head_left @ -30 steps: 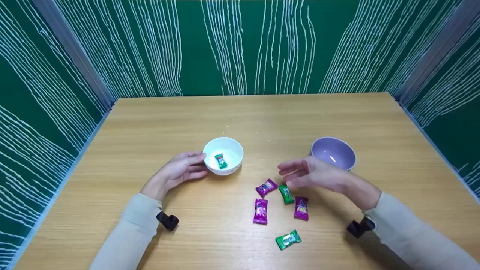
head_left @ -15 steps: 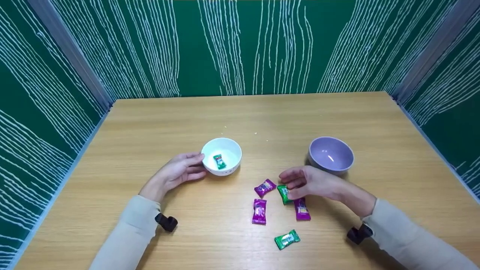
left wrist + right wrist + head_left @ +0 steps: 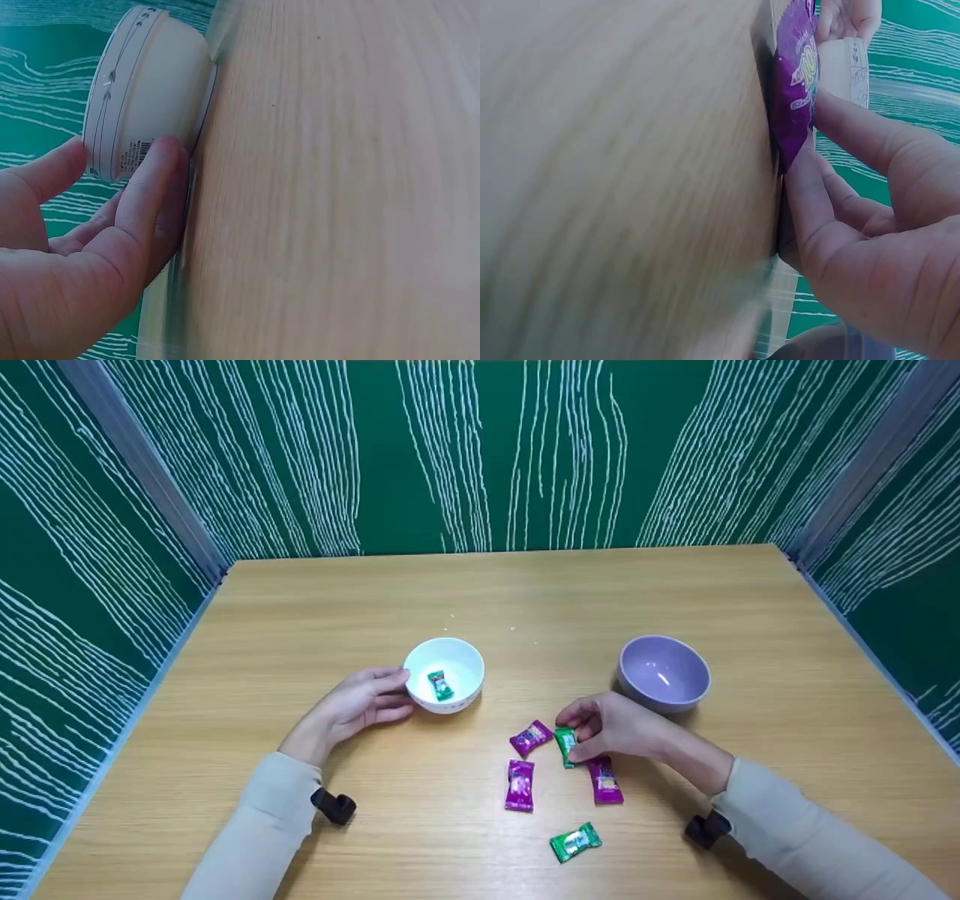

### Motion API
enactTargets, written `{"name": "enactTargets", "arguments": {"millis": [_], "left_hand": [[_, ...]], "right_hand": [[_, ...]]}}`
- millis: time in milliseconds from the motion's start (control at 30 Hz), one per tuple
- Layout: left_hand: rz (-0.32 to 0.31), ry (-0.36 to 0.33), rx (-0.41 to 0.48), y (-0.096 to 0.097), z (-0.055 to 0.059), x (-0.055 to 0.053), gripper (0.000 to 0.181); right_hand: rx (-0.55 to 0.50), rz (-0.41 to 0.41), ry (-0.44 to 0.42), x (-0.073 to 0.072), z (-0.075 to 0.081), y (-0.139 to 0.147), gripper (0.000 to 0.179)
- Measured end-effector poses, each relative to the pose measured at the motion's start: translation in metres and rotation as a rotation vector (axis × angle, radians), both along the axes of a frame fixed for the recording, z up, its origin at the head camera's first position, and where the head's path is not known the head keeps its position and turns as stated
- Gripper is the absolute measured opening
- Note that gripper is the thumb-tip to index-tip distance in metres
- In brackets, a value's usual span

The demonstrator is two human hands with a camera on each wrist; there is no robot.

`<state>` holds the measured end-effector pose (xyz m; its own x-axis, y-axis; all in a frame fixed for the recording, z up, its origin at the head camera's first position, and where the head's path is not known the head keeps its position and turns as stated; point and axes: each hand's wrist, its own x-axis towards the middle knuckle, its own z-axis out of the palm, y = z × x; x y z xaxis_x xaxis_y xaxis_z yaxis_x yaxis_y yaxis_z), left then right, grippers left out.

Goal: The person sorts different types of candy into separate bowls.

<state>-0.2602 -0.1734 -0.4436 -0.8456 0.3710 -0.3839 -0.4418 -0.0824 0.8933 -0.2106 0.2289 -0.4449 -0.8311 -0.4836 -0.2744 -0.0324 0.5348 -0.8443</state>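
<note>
A white bowl (image 3: 445,706) stands upright on the table with one green wrapped candy (image 3: 441,685) inside. My left hand (image 3: 361,701) touches the bowl's outer left side, the thumb at the rim and the fingers lower on the wall, as the left wrist view shows. My right hand (image 3: 619,727) pinches a second green candy (image 3: 566,746) by its ends between thumb and fingertips, still at table level. A purple candy (image 3: 605,784) lies just below that hand; in the right wrist view this purple candy (image 3: 795,90) hides the green one.
Two more purple candies, one tilted (image 3: 531,738) and one upright (image 3: 520,785), lie left of my right hand. Another green candy (image 3: 576,841) sits nearer the front. Behind my right hand stands a purple bowl (image 3: 664,675). Small white specks dot the table beyond the white bowl.
My right hand has come down and slightly toward me, and its thumb and fingers have closed on the green candy. My left hand stays at the white bowl.
</note>
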Motion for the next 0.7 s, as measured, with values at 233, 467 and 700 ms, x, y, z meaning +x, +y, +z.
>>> {"name": "enactTargets", "arguments": {"millis": [233,467,700], "left_hand": [[-0.003,0.005,0.011,-0.0001,0.0020,-0.0001,0.061],[-0.001,-0.006,0.012,-0.0006,0.0015,0.0002,0.060],[-0.001,-0.004,0.012,0.0000,0.0006,0.0004,0.061]], "right_hand": [[0.021,-0.016,-0.010,-0.0005,0.0022,-0.0030,0.046],[0.014,0.014,-0.041,0.0006,0.0035,-0.0032,0.041],[-0.024,0.020,-0.088,0.0004,0.0026,0.0020,0.037]]}}
